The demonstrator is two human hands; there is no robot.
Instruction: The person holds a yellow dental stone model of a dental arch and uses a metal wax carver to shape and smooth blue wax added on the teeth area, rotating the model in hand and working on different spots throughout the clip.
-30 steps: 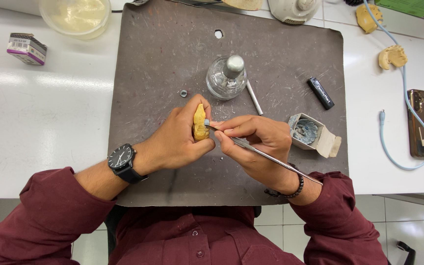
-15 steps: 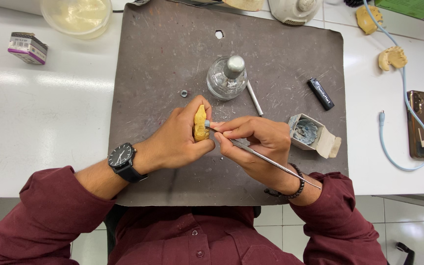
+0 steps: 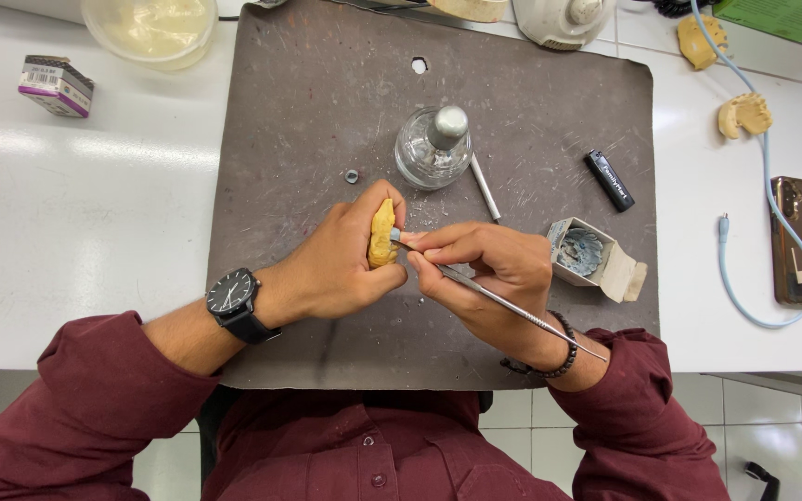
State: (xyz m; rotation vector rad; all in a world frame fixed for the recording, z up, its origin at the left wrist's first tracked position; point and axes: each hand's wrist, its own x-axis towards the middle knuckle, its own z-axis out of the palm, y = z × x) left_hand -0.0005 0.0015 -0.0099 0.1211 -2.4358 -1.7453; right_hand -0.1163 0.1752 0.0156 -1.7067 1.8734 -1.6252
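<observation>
Two hands meeting over a dark grey mat (image 3: 308, 121), with odd bits spread on the white bench around. Far left: small printed box (image 3: 56, 85) and a pale plastic bowl (image 3: 150, 28), both well apart from the work. Nearer, a left hand (image 3: 341, 264) with a black wristwatch (image 3: 234, 301), fingers wrapped snugly round a yellow plaster cast (image 3: 381, 234), held upright and tipped toward the other hand, likely to steady it and show the worked face. Just right of that, a right hand (image 3: 489, 274) pinching a thin metal tool (image 3: 512, 304) like a pen, fingers narrow and close to the tip, tip touching the cast's top edge, probably for fine control. Beyond the hands, a glass spirit burner (image 3: 433, 148) with a metal cap, a small ring (image 3: 352, 175) to its left, a second metal rod (image 3: 485, 186) beside it. Further right, a black lighter (image 3: 610, 178) and an open carton of bluish wax (image 3: 587, 255), kept near the tool hand. Off the mat, far right: two more plaster pieces (image 3: 744, 113), a pale blue cable (image 3: 772, 232), a phone (image 3: 798, 241).
</observation>
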